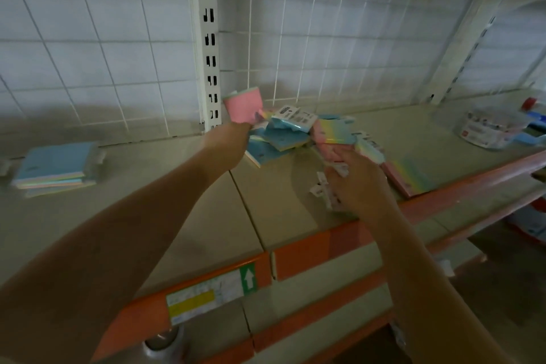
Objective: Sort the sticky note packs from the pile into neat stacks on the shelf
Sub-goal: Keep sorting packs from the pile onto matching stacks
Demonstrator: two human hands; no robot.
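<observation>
A loose pile of sticky note packs [291, 133], blue, pink and rainbow, lies on the beige shelf [177, 201] near the back grid wall. My left hand [233, 139] holds a pink pack [243, 106] upright above the pile's left side. My right hand [354, 183] grips a pink and rainbow pack [336, 139] at the pile's right side, with white hang tags showing under the fingers. A neat stack of blue-topped packs [56, 167] sits at the far left of the shelf. A flat rainbow pack [410, 174] lies by the shelf's front edge on the right.
A white slotted upright [210, 53] and wire grid back the shelf. An orange front rail [295, 257] carries a price label [204, 295]. A clear tub of small items [487, 130] stands at the far right. A lower shelf shows below.
</observation>
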